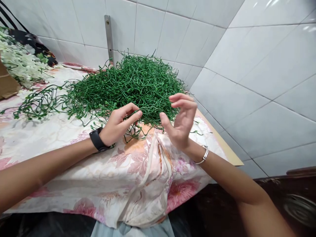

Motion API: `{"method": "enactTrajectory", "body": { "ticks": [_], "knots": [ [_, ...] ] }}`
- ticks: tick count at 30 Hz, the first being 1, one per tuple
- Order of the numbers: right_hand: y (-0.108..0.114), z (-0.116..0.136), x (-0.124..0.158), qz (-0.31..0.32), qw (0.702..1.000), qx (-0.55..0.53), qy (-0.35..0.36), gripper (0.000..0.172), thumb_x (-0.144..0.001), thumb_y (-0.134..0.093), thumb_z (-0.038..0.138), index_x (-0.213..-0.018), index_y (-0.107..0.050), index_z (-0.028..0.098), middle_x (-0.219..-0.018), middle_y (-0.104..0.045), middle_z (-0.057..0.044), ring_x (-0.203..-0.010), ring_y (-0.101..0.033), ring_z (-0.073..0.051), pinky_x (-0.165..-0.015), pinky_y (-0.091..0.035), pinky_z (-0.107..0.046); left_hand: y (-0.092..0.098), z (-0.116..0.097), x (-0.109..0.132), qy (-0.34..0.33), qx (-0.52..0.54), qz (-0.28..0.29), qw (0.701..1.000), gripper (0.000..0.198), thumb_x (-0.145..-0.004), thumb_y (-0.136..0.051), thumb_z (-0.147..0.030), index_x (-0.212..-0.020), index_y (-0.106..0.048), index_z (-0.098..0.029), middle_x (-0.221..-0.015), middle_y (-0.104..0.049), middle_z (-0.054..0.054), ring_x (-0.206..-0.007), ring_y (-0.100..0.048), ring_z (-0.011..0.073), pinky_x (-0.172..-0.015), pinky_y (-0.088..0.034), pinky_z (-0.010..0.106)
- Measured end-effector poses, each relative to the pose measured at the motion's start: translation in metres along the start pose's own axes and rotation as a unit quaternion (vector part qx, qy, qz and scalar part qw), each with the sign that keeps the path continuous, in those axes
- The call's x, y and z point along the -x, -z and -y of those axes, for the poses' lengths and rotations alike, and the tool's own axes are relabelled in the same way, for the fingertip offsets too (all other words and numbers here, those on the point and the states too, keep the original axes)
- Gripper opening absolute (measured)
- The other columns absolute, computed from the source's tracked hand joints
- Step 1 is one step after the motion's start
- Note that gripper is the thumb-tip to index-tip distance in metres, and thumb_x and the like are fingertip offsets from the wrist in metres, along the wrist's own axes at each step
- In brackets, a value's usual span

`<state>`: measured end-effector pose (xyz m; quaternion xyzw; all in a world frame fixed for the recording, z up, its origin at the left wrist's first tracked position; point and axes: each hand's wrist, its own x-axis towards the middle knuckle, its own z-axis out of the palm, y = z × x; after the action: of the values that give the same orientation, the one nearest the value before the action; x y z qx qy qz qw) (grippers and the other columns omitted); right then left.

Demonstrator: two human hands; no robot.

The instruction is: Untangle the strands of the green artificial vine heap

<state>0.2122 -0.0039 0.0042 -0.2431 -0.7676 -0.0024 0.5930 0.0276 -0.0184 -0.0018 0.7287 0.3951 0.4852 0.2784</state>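
A big tangled heap of green artificial flower stems (138, 82) lies on a table with a floral cloth (61, 144). My left hand (120, 123), with a black band on the wrist, is at the front edge of the heap. Its fingers are curled, thumb and forefinger close together on some thin green stems; loose stems show below them. My right hand (181, 121), with a silver bangle on the wrist, is raised at the heap's right front. Its fingers are bent and apart from the thumb, and nothing shows between them.
White artificial flowers (22, 62) and a cardboard box (7, 82) sit at the far left. A metal bracket (108, 36) is fixed to the tiled wall (158, 26) behind the heap. The cloth bunches at the front edge. A board edge (232, 158) shows at right.
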Motion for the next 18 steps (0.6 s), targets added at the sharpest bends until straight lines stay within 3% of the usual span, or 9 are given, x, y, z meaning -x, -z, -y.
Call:
{"method": "enactTrajectory", "body": {
  "ticks": [2,5,8,18],
  "knots": [
    [0.0027,0.0017,-0.0010,0.007,0.997,0.043,0.068,0.024,-0.073,-0.057,0.014,-0.091,-0.045,0.025,-0.092,-0.050,-0.002,-0.092,-0.049,-0.017,-0.080,-0.038,-0.036,0.0000,0.0006,-0.0007,0.009,0.009,-0.001,1.000,0.019,-0.083,-0.047,-0.032,-0.078,-0.053,-0.015,-0.067,-0.051,-0.001,-0.061,-0.046,0.0093,-0.059,-0.037,0.021],
    [0.0027,0.0033,-0.0007,0.097,0.980,0.113,0.132,0.021,-0.075,-0.058,0.013,-0.091,-0.052,0.025,-0.083,-0.055,0.000,-0.083,-0.051,-0.015,-0.075,-0.036,-0.034,-0.0002,0.0002,-0.0017,0.008,0.012,0.008,1.000,0.020,-0.083,-0.047,-0.031,-0.075,-0.054,-0.014,-0.068,-0.051,-0.001,-0.063,-0.046,0.0093,-0.060,-0.037,0.021],
    [-0.0006,0.0023,0.0005,0.136,0.973,0.144,0.119,0.019,-0.078,-0.057,0.017,-0.096,-0.055,0.023,-0.086,-0.056,-0.001,-0.084,-0.051,-0.014,-0.076,-0.034,-0.033,-0.0004,-0.0009,-0.0016,0.001,0.009,0.027,1.000,0.021,-0.083,-0.046,-0.031,-0.075,-0.054,-0.014,-0.066,-0.050,-0.001,-0.062,-0.045,0.0092,-0.060,-0.036,0.022],
    [-0.0028,-0.0005,0.0011,0.142,0.961,0.207,0.112,0.014,-0.076,-0.059,0.030,-0.086,-0.060,0.019,-0.082,-0.052,-0.004,-0.084,-0.047,-0.016,-0.074,-0.034,-0.032,-0.0026,-0.0001,0.0012,0.010,0.020,0.094,0.995,0.026,-0.085,-0.041,-0.034,-0.076,-0.054,-0.014,-0.067,-0.054,0.000,-0.063,-0.048,0.0108,-0.060,-0.038,0.022]
  ]
}}
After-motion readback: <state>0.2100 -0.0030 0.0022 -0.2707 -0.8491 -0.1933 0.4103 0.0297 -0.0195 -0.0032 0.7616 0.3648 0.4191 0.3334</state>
